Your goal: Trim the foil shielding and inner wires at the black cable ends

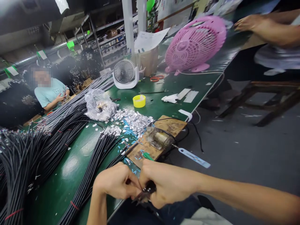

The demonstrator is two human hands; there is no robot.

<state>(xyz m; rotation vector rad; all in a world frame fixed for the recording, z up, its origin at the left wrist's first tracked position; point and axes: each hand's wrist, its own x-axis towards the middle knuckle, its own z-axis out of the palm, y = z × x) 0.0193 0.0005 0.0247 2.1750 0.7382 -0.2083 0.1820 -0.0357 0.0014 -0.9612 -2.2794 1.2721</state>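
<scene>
My left hand (117, 182) and my right hand (170, 182) meet at the front edge of the table, both with fingers closed. Between them is a small dark thing with shiny bits, too blurred to name; the fingers hide most of it. Just beyond the hands lies a wooden board (173, 126) that carries a metal block (161, 138) and a green piece (148, 156). To the left, a bundle of black cables (93, 168), tied with a red band, reaches toward a pile of foil scraps (138, 120) and small blue bits.
More cable bundles (21, 165) cover the table's left side. Farther back are a plastic bag (99, 104), a yellow tape roll (139, 101), a white fan (125, 75), orange-handled scissors (157, 78) and a pink fan (197, 45). One co-worker (50, 93) sits left; another's arm (269, 28) shows right.
</scene>
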